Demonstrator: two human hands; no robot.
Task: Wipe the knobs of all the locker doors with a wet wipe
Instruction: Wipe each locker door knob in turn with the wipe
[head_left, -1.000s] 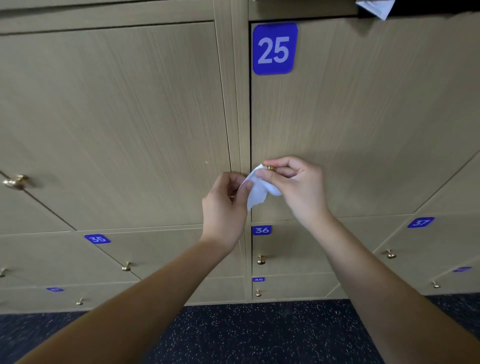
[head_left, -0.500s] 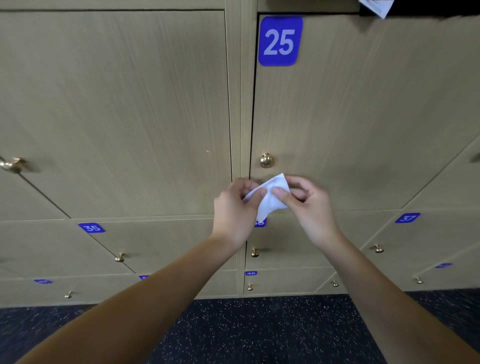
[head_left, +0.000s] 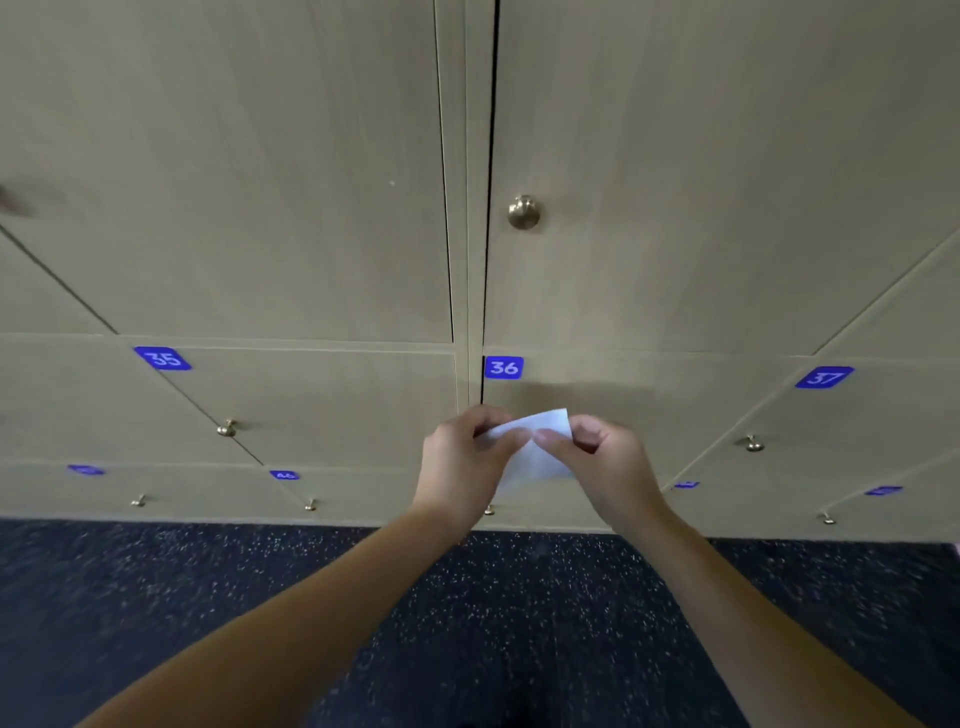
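A white wet wipe is pinched between my left hand and my right hand, in front of the locker door labelled 36. That door's knob is hidden behind my hands. Above them, the brass knob of the upper right door stands bare and apart from the wipe. More small brass knobs show on door 35, on door 37 and along the bottom row.
Beige wooden locker doors fill the wall, with blue number plates 35 and 37. A dark speckled floor runs below the bottom row of lockers.
Both hands came off the upper door's knob and dropped with the wipe to the height of door 36. The view tilted down, so plate 25 left the frame.
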